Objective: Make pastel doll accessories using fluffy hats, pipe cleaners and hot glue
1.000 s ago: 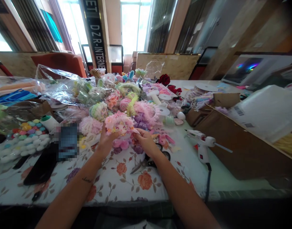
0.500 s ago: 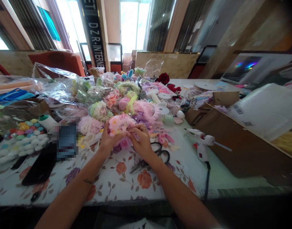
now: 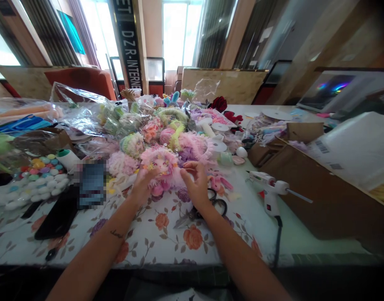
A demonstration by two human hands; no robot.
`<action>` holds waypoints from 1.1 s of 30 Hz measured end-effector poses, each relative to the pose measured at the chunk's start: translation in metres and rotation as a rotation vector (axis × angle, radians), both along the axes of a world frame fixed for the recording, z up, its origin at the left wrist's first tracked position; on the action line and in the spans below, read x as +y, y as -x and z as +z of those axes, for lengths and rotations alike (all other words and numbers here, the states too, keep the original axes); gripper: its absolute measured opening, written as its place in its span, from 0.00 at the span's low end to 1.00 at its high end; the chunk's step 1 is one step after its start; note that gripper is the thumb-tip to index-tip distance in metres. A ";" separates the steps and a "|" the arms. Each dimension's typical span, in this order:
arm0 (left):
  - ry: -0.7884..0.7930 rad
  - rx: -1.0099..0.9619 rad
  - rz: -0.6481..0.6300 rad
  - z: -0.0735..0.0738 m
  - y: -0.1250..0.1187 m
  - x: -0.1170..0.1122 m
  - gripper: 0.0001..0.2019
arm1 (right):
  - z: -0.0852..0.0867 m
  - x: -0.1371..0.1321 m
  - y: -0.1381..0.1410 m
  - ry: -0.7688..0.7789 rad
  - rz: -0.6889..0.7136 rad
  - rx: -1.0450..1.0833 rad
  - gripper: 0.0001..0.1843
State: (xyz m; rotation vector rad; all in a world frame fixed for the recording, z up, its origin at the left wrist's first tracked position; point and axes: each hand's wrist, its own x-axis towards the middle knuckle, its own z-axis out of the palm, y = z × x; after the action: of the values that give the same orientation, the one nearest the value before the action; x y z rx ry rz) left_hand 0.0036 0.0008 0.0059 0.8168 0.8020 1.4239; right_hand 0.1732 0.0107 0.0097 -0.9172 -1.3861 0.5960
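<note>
A small pink doll (image 3: 162, 162) with a frilly, flower-trimmed head faces me in the middle of the table. My left hand (image 3: 143, 182) grips it by its left side, thumb across the front. To its right, my right hand (image 3: 194, 179) is open, thumb and fingers apart, close to the doll's pale pink fluffy edge; whether it touches is hard to tell. Black-handled scissors (image 3: 222, 206) lie partly behind my right wrist. Pink ribbon-like pieces (image 3: 219, 182) lie beyond that hand.
A white glue gun (image 3: 271, 188) lies at right beside a cardboard box (image 3: 307, 200). Pompoms (image 3: 43, 184), a thread spool (image 3: 68, 158), a dark phone (image 3: 55, 219) and a pixelated phone screen (image 3: 92, 184) are at left. Plush dolls and plastic wrapping (image 3: 82, 98) are heaped behind.
The doll has turned from its flowered side so its face shows toward me. My right hand has let go and moved right, its fingers opening. The view has shifted slightly.
</note>
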 end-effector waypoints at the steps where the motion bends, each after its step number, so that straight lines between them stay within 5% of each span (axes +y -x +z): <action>1: -0.023 0.004 -0.002 0.001 -0.002 -0.002 0.21 | 0.000 -0.001 0.003 0.021 0.047 -0.010 0.11; 6: -0.032 -0.050 -0.016 0.001 -0.005 -0.003 0.18 | -0.009 0.000 0.007 0.134 0.030 -0.075 0.06; 9: 0.029 -0.134 -0.026 -0.002 -0.005 0.001 0.15 | -0.015 0.000 0.004 -0.048 -0.036 -0.172 0.03; 12: 0.103 -0.226 0.021 -0.002 -0.005 0.003 0.11 | -0.018 -0.002 0.003 -0.291 0.042 -0.417 0.11; 16: 0.134 -0.337 0.085 0.004 -0.001 0.005 0.10 | -0.020 -0.002 0.005 -0.292 0.086 -0.565 0.13; 18: 0.142 -0.365 0.114 0.006 0.004 0.008 0.11 | -0.021 0.001 0.005 -0.243 0.078 -0.506 0.10; 24: 0.105 -0.295 0.170 0.002 0.007 0.009 0.14 | -0.015 0.006 0.004 0.040 -0.122 0.106 0.03; 28: -0.006 -0.135 0.089 0.003 -0.007 -0.001 0.19 | -0.014 0.002 0.011 -0.037 0.033 0.027 0.12; 33: -0.064 -0.092 0.088 0.005 -0.015 -0.009 0.28 | -0.017 0.001 0.013 0.030 0.025 0.033 0.06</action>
State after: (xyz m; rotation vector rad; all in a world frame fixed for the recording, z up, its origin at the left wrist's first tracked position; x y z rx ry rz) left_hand 0.0188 -0.0082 0.0105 0.7669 0.7329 1.5609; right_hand 0.1599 0.0113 -0.0071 -0.9114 -1.3637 0.6498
